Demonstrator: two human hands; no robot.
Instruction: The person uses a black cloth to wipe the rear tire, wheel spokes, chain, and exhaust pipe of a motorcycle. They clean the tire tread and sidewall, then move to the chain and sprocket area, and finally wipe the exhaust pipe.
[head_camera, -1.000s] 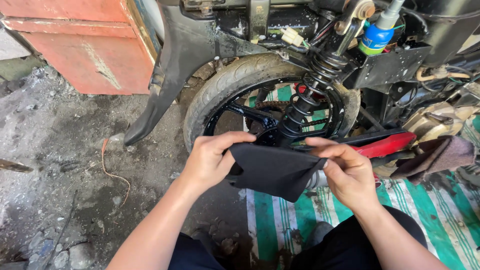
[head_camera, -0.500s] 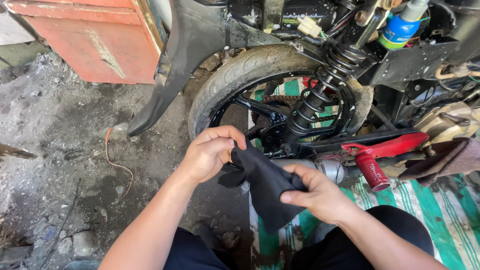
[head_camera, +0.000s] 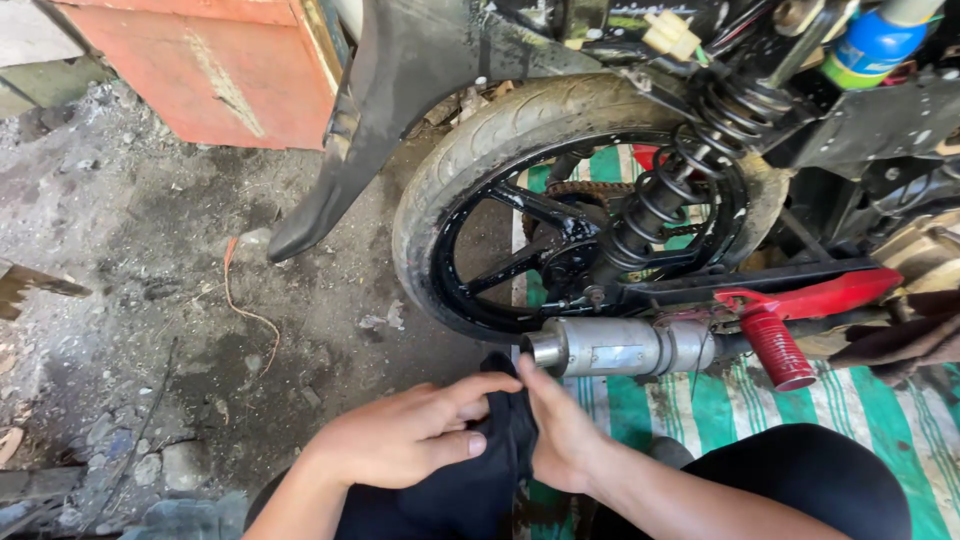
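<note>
Gripping a black cloth (head_camera: 497, 455) from both sides, my fingers are closed on it: the left hand (head_camera: 405, 438) pinches it with thumb and forefinger curled over the fabric, the right hand (head_camera: 560, 432) presses in from the other side with its thumb up along the fold. The cloth hangs bunched between them, its long axis running down toward my lap, low in the view. Just above the right thumb sits the open end of the silver exhaust pipe (head_camera: 620, 346), lying crosswise, nearer the right hand than the left. Beyond it stands the rear wheel (head_camera: 478, 150) with its black rim, coil shock (head_camera: 668, 190) and red footpeg (head_camera: 778, 348). Underneath are a green striped mat (head_camera: 770, 405) and gritty, dirty ground (head_camera: 130, 250), with an orange box (head_camera: 200, 60) behind.
</note>
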